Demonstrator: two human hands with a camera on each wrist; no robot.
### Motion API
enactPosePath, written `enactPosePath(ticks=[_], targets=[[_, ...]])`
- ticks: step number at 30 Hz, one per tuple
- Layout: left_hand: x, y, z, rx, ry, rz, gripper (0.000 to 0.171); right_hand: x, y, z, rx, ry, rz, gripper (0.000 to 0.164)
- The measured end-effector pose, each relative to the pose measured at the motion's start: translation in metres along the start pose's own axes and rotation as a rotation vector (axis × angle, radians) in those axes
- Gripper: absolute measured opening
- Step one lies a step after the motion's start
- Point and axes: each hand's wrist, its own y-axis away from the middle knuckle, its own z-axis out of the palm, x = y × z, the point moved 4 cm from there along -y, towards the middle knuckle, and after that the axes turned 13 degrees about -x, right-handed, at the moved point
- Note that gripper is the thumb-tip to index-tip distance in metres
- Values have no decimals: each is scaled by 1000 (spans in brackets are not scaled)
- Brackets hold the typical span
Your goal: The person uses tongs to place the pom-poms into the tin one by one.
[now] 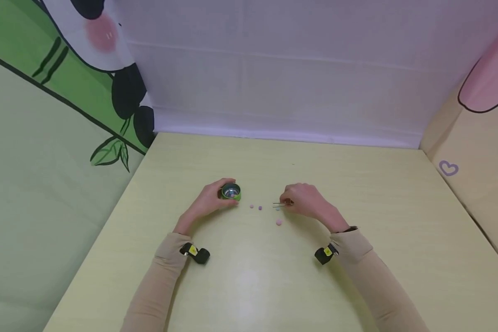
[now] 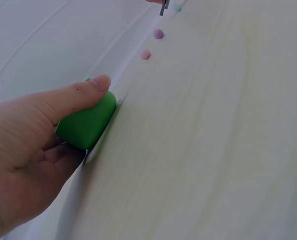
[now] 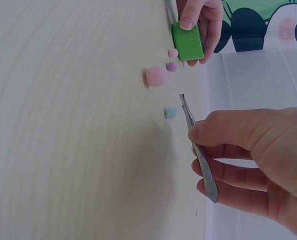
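My left hand (image 1: 207, 199) curls thumb and fingers around a short green cup (image 2: 88, 122), holding it down at the tabletop (image 1: 249, 281). From the head camera I look into its round mouth and catch a shiny, metal-looking lining; something small and pale shows inside, though I can't tell whether it is a ball or a reflection. The outer wall is smooth and solid green.

My right hand (image 1: 309, 201) pinches a pair of tweezers (image 3: 204, 170) between thumb and fingers — slim, grey, metallic, with two narrow prongs and a broader, tapered back end. The prongs sit slightly apart, their tips just beside a light blue ball (image 3: 171, 113) on the table.

Between the two hands lie three more soft, matte balls: a small pink ball (image 3: 173, 53) nearest the cup, a purple ball (image 3: 171, 66) next to it, and a larger pink ball (image 3: 156, 76) set closer to my side, its edge looking faintly fuzzy.

The tabletop is pale and smooth with a faint wood-like grain. Behind it hangs a creased lilac cloth (image 1: 290, 92), and beige sleeves (image 1: 153, 281) cover both forearms.
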Motion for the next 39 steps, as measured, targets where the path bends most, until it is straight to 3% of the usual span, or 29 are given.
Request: enactPosePath(ticks=[15,39], targets=[[0,1,1,1,0,-4,75,2,6,7,-41,-33,24,7],[-1,1,-1,3,-9,11,76,3,2,6,22,-12,-22,7]])
